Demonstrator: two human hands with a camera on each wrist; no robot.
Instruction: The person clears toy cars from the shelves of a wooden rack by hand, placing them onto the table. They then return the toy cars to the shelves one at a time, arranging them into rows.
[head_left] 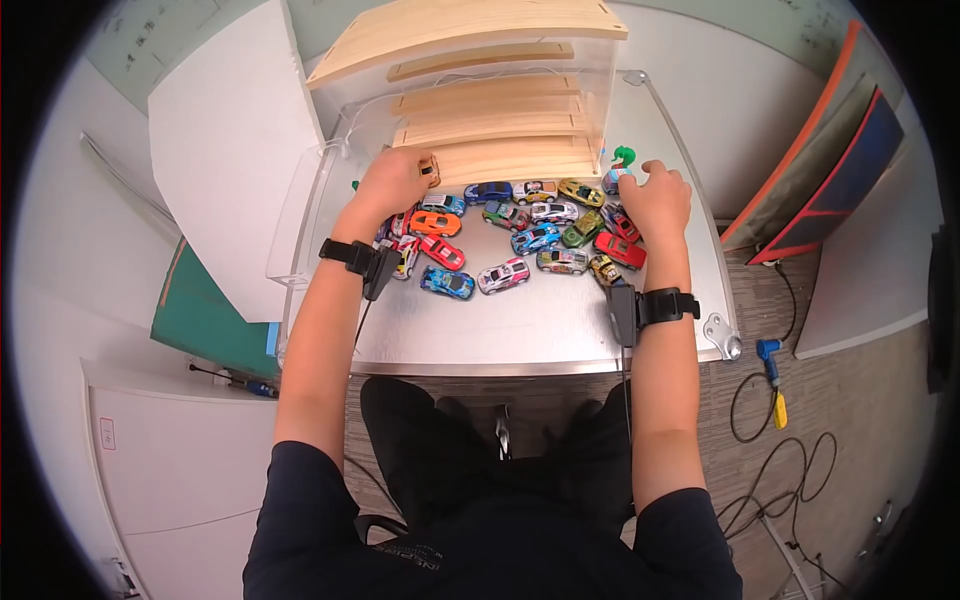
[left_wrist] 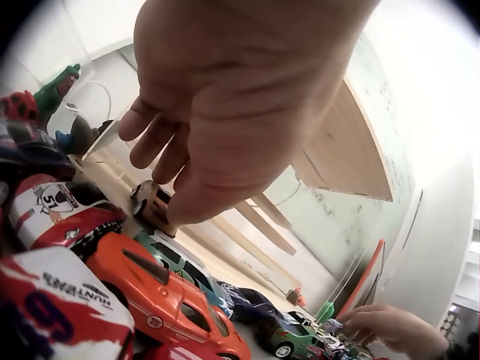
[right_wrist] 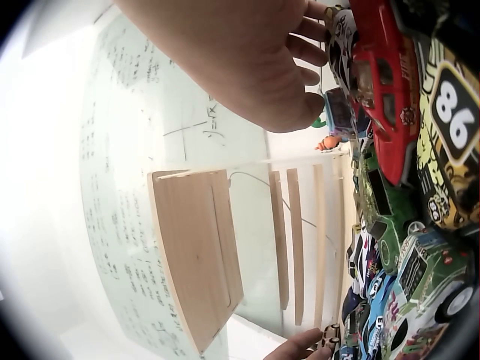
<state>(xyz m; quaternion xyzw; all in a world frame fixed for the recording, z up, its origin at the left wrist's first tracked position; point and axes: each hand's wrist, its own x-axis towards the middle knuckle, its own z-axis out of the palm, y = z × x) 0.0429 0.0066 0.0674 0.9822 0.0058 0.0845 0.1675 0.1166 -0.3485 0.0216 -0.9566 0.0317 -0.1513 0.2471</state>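
Observation:
My left hand (head_left: 392,188) pinches a tan-brown toy car (head_left: 429,170) at the left end of the shelf's lowest board. In the left wrist view, thumb and fingers come down on either side of that car (left_wrist: 153,204). At the right end of the car group, my right hand (head_left: 657,203) hovers with its fingers loosely bent and apart. Its fingertips are right by a light-blue toy car (head_left: 616,180). From the right wrist, thumb and fingers are spread beside this blue car (right_wrist: 339,112) and a red car (right_wrist: 384,90).
Several toy cars, among them an orange one (head_left: 436,223), crowd the metal table (head_left: 540,335) between the hands. Behind them stands a wooden shelf (head_left: 500,160) with clear side panels. A green toy (head_left: 624,156) sits past the right hand.

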